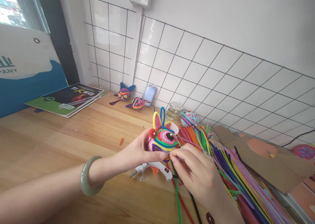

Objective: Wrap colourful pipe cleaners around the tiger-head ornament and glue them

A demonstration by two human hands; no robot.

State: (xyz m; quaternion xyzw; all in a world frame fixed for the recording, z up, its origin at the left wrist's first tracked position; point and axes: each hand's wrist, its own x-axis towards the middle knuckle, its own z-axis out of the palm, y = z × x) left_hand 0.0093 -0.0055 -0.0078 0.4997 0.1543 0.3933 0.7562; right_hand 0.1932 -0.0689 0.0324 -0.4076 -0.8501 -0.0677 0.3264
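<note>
My left hand (145, 150) is wrapped round a colourful pipe-cleaner animal head (163, 140), with upright yellow-edged pink ears, a blue loop on top, a red bobble and a pink-ringed dark eye. Its thumb presses along the lower edge. The fingers of my right hand (197, 168) are pinched together against the lower right of this head; whatever lies between the fingertips is too small to make out. Below both hands, a white glue gun (155, 168) with an orange trigger rests on the table, partly hidden by my left hand.
Bundles of coloured pipe cleaners (236, 171) spread over the right side beside brown cardboard (261, 161). Finished pipe-cleaner heads (124, 93), a glass jar (174, 110) and a striped ball (189, 118) stand along the gridded wall. A magazine (66, 99) lies back left.
</note>
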